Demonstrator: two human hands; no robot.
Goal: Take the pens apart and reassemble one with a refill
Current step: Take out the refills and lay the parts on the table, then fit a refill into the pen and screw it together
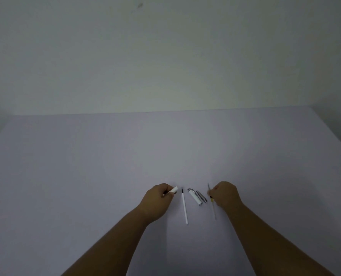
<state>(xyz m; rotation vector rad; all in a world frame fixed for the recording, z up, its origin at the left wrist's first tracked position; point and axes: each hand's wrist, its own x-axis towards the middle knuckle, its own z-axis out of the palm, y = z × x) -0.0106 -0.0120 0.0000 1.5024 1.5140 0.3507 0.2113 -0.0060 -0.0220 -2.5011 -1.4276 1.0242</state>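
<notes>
Loose white refill (pixel 184 208) (unheld) could roll across the surface (pixel 86 176) while left hand (pixel 157 200) grasps a white barrel (pixel 173 189) and right hand (pixel 224 195) pinches a thin refill (pixel 213 206).

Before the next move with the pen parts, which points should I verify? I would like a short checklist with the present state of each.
1. Left hand holds a white pen piece: ok, one end sticks out past the fingers.
2. Right hand grips the thin refill: ok, pinched near its middle; whether its lower end touches the table cannot tell.
3. White refill lies free on the table: ok, between the hands, untouched.
4. White barrel section and silver piece within reach: ok, side by side between the hands.
5. Which refill fits the held piece: cannot tell.
6. Any small part hidden under the hands: cannot tell.
</notes>
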